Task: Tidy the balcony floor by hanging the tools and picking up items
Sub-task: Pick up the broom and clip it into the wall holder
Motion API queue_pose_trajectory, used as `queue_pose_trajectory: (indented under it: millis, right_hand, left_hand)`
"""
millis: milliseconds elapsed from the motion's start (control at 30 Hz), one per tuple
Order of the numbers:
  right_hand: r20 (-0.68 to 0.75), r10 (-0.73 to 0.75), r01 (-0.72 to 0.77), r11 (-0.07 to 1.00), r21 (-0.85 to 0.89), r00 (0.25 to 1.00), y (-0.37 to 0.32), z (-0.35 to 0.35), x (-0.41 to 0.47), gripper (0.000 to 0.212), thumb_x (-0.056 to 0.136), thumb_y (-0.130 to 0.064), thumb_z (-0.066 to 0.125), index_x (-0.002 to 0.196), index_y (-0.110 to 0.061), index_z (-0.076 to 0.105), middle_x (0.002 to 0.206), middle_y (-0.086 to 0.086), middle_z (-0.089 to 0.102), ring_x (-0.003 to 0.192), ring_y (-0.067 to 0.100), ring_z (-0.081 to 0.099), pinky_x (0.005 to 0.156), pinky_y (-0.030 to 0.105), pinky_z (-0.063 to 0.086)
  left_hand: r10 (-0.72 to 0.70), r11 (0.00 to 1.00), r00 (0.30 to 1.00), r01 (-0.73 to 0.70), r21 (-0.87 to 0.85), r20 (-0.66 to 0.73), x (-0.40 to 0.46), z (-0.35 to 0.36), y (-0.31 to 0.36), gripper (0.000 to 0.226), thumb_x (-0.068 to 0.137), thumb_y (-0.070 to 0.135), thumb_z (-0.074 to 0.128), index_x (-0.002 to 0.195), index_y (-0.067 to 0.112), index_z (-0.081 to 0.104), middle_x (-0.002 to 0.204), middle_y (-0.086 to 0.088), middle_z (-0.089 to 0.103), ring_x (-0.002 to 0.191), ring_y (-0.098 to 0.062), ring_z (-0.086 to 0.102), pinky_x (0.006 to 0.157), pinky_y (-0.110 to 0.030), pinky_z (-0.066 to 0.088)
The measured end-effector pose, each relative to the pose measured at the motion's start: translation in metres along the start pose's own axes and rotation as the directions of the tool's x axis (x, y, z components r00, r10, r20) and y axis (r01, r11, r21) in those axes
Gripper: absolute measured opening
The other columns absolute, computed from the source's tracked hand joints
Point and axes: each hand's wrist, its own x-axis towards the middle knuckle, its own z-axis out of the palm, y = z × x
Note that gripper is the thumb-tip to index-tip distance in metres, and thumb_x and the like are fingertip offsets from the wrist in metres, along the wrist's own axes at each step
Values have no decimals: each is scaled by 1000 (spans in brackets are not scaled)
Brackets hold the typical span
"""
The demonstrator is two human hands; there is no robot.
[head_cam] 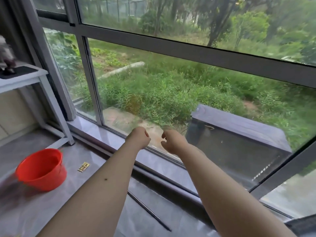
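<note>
Both my arms reach forward toward the window sill (95, 127). My left hand (139, 136) is curled into a loose fist with nothing in it. Close beside it, my right hand (171, 141) has its fingers bent and slightly apart, also holding nothing. On the grey balcony floor at the left stands a red plastic bucket (41, 170). A small gold-coloured flat packet (83, 166) lies on the floor to the right of the bucket. A thin dark rod (148, 211) lies on the floor along the window base, between my forearms.
A large framed window (188, 53) fills the view, with grass and trees outside. A white rack (25, 77) with a dark mat stands at the left; its leg (56, 110) meets the floor near the sill. The right sash (280, 173) stands angled.
</note>
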Motion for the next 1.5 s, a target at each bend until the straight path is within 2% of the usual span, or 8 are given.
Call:
queue_pose_trajectory:
  millis: [167, 300, 433, 533, 767, 1033, 1233, 1500]
  right_hand:
    - [53, 54, -55, 998, 21, 997, 6, 21, 40, 35, 91, -19, 49, 124, -10, 55, 128, 11, 56, 115, 30, 56, 94, 36, 48]
    - [81, 115, -119, 992, 44, 990, 11, 45, 67, 32, 92, -17, 48, 122, -10, 55, 126, 9, 59, 114, 28, 56, 88, 32, 45]
    - [82, 209, -215, 974, 70, 974, 12, 75, 97, 29, 92, -16, 47, 120, -10, 55, 123, 9, 59, 111, 28, 56, 83, 31, 44]
    - [69, 308, -315, 938, 142, 949, 9, 101, 117, 27, 92, -16, 47, 117, -10, 55, 120, 8, 60, 109, 28, 58, 87, 34, 47]
    - [85, 426, -433, 870, 235, 901, 22, 163, 155, 32, 93, -17, 45, 123, -13, 52, 124, 6, 59, 111, 28, 56, 87, 31, 44]
    - [155, 484, -508, 834, 217, 861, 73, 266, 178, 36, 94, -16, 45, 130, -15, 49, 131, 4, 55, 115, 25, 55, 82, 28, 40]
    - [194, 505, -536, 824, 182, 841, 116, 388, 180, 28, 92, -14, 43, 119, -11, 53, 125, 9, 56, 112, 30, 56, 89, 35, 45]
    - [247, 515, -560, 811, 170, 821, 171, 569, 186, 28, 92, -17, 47, 118, -12, 56, 124, 8, 58, 112, 29, 57, 93, 35, 49]
  left_hand:
    - [-14, 999, 997, 11, 34, 69, 50, 10, -17, 11, 87, 15, 54, 92, 9, 62, 106, -16, 67, 100, -33, 64, 87, -40, 53]
    - [3, 998, 992, -11, 63, 122, 90, 23, -30, 7, 88, 17, 53, 86, 13, 58, 106, -13, 68, 88, -29, 61, 85, -38, 52]
    - [30, 988, 982, -57, 141, 187, 136, 40, -53, 9, 90, 18, 51, 90, 13, 59, 110, -8, 66, 102, -30, 61, 82, -35, 48]
    - [64, 976, 972, -109, 191, 228, 170, 54, -73, 10, 90, 14, 47, 89, 12, 57, 107, -11, 66, 100, -31, 61, 75, -34, 46]
    - [112, 957, 952, -181, 228, 285, 229, 98, -118, 20, 89, 15, 45, 102, 12, 60, 107, -6, 64, 100, -28, 60, 82, -36, 49]
    - [92, 959, 929, -179, 219, 357, 272, 202, -181, 29, 91, 6, 40, 110, 14, 60, 119, -5, 61, 105, -27, 59, 82, -32, 47]
    - [77, 957, 925, -173, 231, 373, 290, 304, -264, 22, 92, 9, 43, 103, 16, 61, 116, -6, 63, 104, -29, 60, 84, -34, 48]
    - [92, 958, 905, -194, 211, 416, 317, 452, -383, 19, 90, 13, 48, 103, 14, 62, 115, -8, 64, 106, -28, 60, 91, -35, 50]
